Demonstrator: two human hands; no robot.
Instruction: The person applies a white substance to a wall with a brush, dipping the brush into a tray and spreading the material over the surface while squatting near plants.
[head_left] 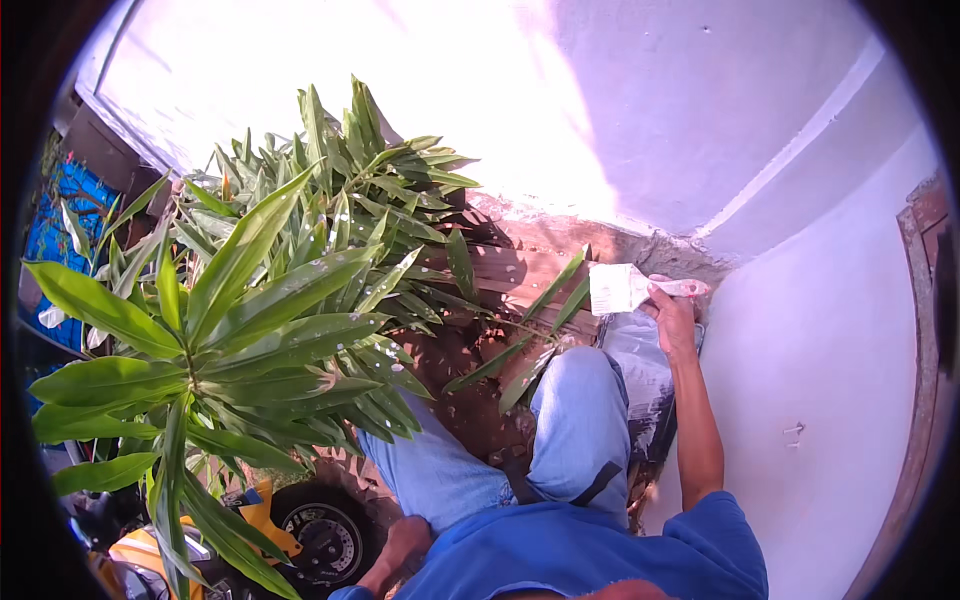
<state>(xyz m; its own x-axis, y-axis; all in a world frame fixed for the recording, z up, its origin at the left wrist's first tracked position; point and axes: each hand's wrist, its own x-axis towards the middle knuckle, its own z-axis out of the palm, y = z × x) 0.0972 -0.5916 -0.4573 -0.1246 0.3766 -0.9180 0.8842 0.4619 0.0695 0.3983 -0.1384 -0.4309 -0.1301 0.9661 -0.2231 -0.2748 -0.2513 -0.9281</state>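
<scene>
A wide paintbrush (618, 289) with white-coated bristles is gripped in my right hand (674, 322). Its bristles point left, and its white, red-marked handle sticks out to the right of my fingers. Just below the brush, beside my right knee, lies a dark paint tray (640, 362) smeared with pale paint. The brush hangs over the tray's far end; whether they touch cannot be told. My left hand (407, 540) is low by my left thigh, its fingers not clearly visible. Ahead rises a white wall (660, 110), meeting another pale wall (810, 370) on my right.
A large leafy plant (270, 330), speckled with white, fills the left side and reaches toward my knees. Behind it is a blue sheet (65, 225). A wheel (322, 540) with yellow vehicle parts stands lower left. Reddish boards (510, 272) lie along the wall's foot.
</scene>
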